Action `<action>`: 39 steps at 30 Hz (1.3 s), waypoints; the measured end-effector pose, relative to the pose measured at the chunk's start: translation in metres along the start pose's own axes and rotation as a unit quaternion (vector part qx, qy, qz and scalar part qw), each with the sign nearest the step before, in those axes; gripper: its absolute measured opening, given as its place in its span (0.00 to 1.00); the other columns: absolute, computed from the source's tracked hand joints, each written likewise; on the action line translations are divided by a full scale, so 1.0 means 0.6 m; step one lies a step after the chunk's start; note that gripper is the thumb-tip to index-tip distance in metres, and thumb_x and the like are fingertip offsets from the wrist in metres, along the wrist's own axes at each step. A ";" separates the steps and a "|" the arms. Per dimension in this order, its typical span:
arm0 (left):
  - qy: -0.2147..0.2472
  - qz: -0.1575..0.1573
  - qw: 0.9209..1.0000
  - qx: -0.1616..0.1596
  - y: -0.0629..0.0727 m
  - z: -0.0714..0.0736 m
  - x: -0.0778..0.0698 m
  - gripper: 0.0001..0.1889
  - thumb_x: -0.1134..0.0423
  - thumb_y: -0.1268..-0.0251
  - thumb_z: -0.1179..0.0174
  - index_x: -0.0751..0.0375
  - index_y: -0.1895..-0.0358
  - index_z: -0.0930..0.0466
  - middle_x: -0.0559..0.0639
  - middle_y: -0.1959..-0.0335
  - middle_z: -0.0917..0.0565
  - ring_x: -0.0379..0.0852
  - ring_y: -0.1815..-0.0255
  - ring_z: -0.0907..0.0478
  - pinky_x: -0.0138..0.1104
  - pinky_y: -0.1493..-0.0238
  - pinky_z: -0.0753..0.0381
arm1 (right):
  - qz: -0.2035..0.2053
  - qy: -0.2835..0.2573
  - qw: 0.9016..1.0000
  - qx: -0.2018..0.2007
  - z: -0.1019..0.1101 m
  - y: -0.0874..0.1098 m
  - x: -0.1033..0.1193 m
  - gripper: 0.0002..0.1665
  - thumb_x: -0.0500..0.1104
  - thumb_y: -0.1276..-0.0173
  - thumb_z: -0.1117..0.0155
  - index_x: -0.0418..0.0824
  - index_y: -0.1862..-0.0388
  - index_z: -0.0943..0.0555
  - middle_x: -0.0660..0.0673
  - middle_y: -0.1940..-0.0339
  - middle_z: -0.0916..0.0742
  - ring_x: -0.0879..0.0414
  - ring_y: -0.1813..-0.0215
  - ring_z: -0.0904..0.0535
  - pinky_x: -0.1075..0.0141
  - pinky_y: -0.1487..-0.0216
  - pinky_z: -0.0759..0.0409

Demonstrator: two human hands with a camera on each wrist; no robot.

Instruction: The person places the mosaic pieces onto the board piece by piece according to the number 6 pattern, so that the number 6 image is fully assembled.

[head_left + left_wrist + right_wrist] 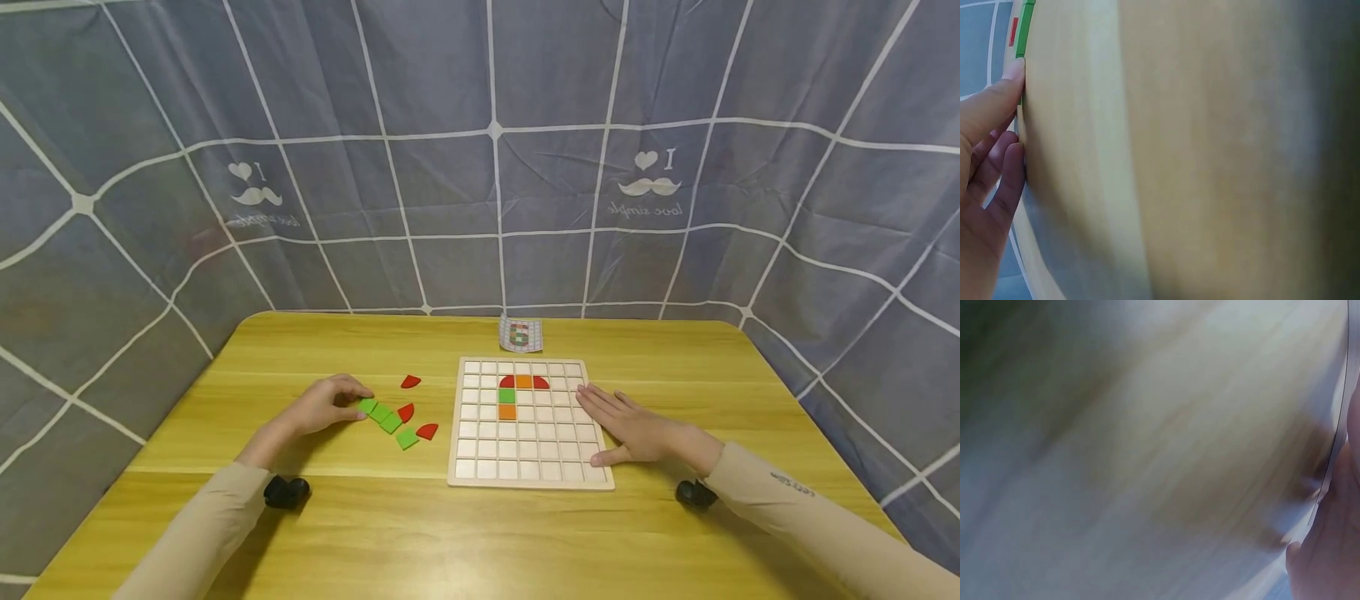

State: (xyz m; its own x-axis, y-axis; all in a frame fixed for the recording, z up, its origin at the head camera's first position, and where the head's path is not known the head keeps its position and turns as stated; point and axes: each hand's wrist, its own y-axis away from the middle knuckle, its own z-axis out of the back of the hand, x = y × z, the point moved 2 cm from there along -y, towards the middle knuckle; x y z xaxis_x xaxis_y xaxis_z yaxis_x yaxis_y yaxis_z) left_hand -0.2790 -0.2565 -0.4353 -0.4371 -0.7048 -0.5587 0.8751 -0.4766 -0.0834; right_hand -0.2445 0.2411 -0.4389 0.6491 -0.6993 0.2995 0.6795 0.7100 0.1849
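My left hand [327,404] pinches a green square tile [367,405] between thumb and fingers, low over the table. That tile is at the near-hand end of a slanting row with other green tiles [390,422]. Flat and spread, my right hand [637,429] rests on the right edge of a wooden grid board [529,472]. Set in the board's upper cells are two red quarter-round tiles [541,382] with an orange square tile [523,381] between them. Below the left red one come a green square [507,396] and a second orange square [507,412].
Three loose red quarter-round tiles [427,431] lie between the green row and the board. A small printed pattern card [521,335] stands behind the board. The wooden table [375,533] ends at a grey checked curtain [435,183].
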 end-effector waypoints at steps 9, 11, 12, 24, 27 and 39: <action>-0.021 0.031 0.999 -0.033 0.006 -0.002 -0.005 0.15 0.62 0.44 0.32 0.63 0.53 0.15 0.55 0.57 0.16 0.48 0.61 0.24 0.37 0.60 0.24 | 0.002 0.002 1.000 -0.005 -0.003 -0.002 -0.004 0.59 0.66 0.34 0.45 0.32 0.22 0.58 0.33 0.21 0.54 0.36 0.21 0.60 0.36 0.28 0.56; -0.022 0.038 0.999 -0.033 0.006 -0.001 -0.007 0.15 0.62 0.44 0.32 0.63 0.53 0.15 0.54 0.59 0.17 0.44 0.65 0.28 0.32 0.64 0.27 | 0.003 0.002 1.000 -0.004 -0.003 -0.002 -0.004 0.59 0.66 0.34 0.45 0.32 0.22 0.58 0.33 0.21 0.54 0.36 0.21 0.60 0.36 0.28 0.56; -0.022 0.039 0.998 -0.031 0.006 -0.001 -0.008 0.16 0.62 0.44 0.32 0.64 0.53 0.15 0.54 0.59 0.17 0.43 0.67 0.30 0.31 0.66 0.29 | 0.003 0.002 1.000 -0.003 -0.003 -0.002 -0.004 0.59 0.66 0.34 0.45 0.32 0.23 0.58 0.33 0.21 0.54 0.36 0.21 0.60 0.36 0.28 0.56; -0.076 0.019 0.997 -0.009 0.005 0.008 -0.025 0.14 0.62 0.43 0.32 0.65 0.55 0.14 0.49 0.67 0.18 0.40 0.71 0.33 0.30 0.69 0.34 | -0.003 0.000 1.000 0.000 -0.003 -0.002 -0.004 0.59 0.67 0.34 0.45 0.32 0.22 0.58 0.33 0.21 0.54 0.36 0.21 0.60 0.36 0.28 0.56; -0.100 0.013 0.995 -0.013 0.005 0.006 -0.026 0.14 0.60 0.44 0.32 0.64 0.56 0.14 0.46 0.71 0.20 0.39 0.72 0.34 0.30 0.70 0.35 | -0.003 0.001 1.000 0.001 -0.003 -0.002 -0.003 0.59 0.67 0.34 0.45 0.32 0.23 0.58 0.33 0.21 0.54 0.36 0.21 0.60 0.36 0.28 0.56; -0.113 0.033 0.992 -0.046 0.009 0.006 -0.030 0.13 0.56 0.46 0.30 0.60 0.60 0.13 0.45 0.71 0.17 0.37 0.72 0.26 0.33 0.68 0.27 | 0.001 0.003 1.000 -0.002 -0.006 -0.002 -0.007 0.59 0.66 0.34 0.45 0.32 0.23 0.58 0.33 0.21 0.54 0.36 0.21 0.60 0.36 0.28 0.55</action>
State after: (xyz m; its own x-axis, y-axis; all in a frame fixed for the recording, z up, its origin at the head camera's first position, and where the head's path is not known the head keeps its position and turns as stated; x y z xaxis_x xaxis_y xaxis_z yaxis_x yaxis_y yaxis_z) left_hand -0.2670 -0.2482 -0.4226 -0.4044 -0.8376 -0.3672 0.9141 -0.3825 -0.1343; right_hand -0.2466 0.2429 -0.4434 0.6519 -0.6986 0.2948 0.6797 0.7107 0.1814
